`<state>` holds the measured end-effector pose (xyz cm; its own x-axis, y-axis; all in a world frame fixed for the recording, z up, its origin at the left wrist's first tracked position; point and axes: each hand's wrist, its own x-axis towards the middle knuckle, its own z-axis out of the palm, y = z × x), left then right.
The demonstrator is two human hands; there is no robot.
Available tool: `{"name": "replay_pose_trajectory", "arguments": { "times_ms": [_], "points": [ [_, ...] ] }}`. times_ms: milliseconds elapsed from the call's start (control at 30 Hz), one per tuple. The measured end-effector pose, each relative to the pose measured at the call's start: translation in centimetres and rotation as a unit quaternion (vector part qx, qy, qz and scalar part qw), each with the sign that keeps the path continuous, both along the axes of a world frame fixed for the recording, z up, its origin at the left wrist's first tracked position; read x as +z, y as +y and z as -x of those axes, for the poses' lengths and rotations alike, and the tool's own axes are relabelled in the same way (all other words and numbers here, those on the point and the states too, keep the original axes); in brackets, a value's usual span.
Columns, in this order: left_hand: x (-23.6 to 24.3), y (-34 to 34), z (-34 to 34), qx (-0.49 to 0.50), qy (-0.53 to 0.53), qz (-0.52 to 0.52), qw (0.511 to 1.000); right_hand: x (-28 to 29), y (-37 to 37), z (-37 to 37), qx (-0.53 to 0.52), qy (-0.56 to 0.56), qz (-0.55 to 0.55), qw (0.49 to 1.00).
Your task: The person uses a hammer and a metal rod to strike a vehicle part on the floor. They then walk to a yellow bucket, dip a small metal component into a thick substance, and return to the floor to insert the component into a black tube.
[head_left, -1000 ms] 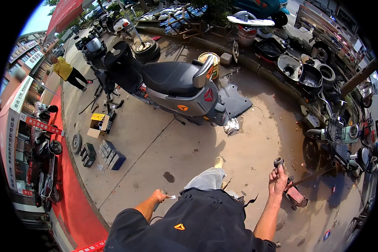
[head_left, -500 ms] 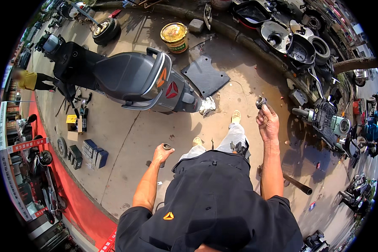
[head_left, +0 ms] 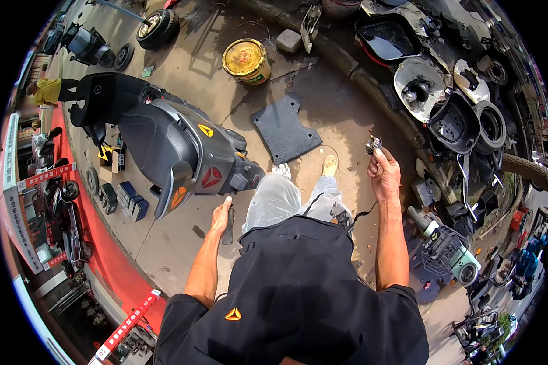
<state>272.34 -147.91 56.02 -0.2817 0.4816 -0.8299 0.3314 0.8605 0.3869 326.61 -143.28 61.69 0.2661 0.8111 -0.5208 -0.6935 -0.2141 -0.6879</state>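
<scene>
My right hand is raised at the right, its fingers pinching a small, shiny, uneven metal part. My left hand hangs low on the left, thumb up and fingers curled, with a dark elongated object along its inner side; its exact kind is not clear. Ahead of that hand stands a dark grey scooter, its rear with red and orange emblems toward me. A dark ribbed panel lies flat on the ground beyond my feet.
A yellow-topped bucket stands ahead. Along the kerb at right lie scrap covers, a black basin and a tyre. A green scooter with a basket is at right. Boxes sit left, near a red carpet.
I have stepped forward, and the parked scooter now appears lower and farther left. The metal part stays in my right hand. The round end seen at my left hand is now out of sight.
</scene>
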Motion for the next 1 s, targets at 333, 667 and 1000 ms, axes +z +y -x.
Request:
{"name": "replay_pose_trajectory", "arguments": {
  "times_ms": [333, 667, 1000],
  "points": [
    [-1.0, 21.8, -6.0, 0.123, -0.055, -0.230, 0.964, 2.3, 21.4, -3.6, 0.055, -0.014, -0.023, 0.998],
    [-8.9, 51.8, 3.7, 0.300, -0.189, -0.286, 0.890, -5.3, 51.9, 9.1, 0.143, -0.005, -0.007, 0.990],
    [-31.1, 86.4, 12.9, 0.027, 0.005, 0.002, 1.000, -16.6, 79.8, 24.4, 0.261, 0.002, 0.148, 0.954]
  ]
}}
